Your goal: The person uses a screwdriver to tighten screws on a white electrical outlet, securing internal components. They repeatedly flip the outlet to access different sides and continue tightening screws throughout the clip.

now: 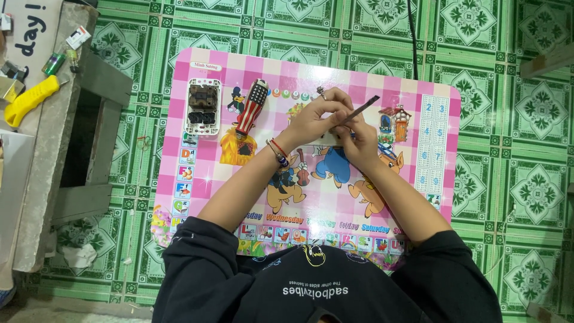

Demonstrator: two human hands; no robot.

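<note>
- The left hand (315, 119) is curled closed around a small white part (327, 139), of which only a sliver shows beneath the fingers; what kind of part it is cannot be told.
- A ring sits on one finger of that hand, and red and beaded bracelets (278, 152) circle its wrist.
- The right hand (359, 142) is closed in a narrow pinch around a thin dark tool (361, 110), whose free end slants up and away from the hand, past the left fingertips.
- The two hands touch, the right one tucked just beside and below the left, with the white part between them.
- Both hands rest over a small pink checked table (311, 236) printed with cartoon animals and coloured tiles.
- To the outer side of the left hand, near but apart from it, lies a screwdriver (252, 107) with a dark, white-dotted and red-striped handle.
- Further out from the left hand, just beyond the screwdriver, lies an opened white electrical switch plate (203, 106) with its dark inner parts showing.
- Well apart from the left hand, off the table, a yellow-handled tool (30, 99) lies on a grey bench (45, 179).
- The table stands on green patterned floor tiles (526, 179).
</note>
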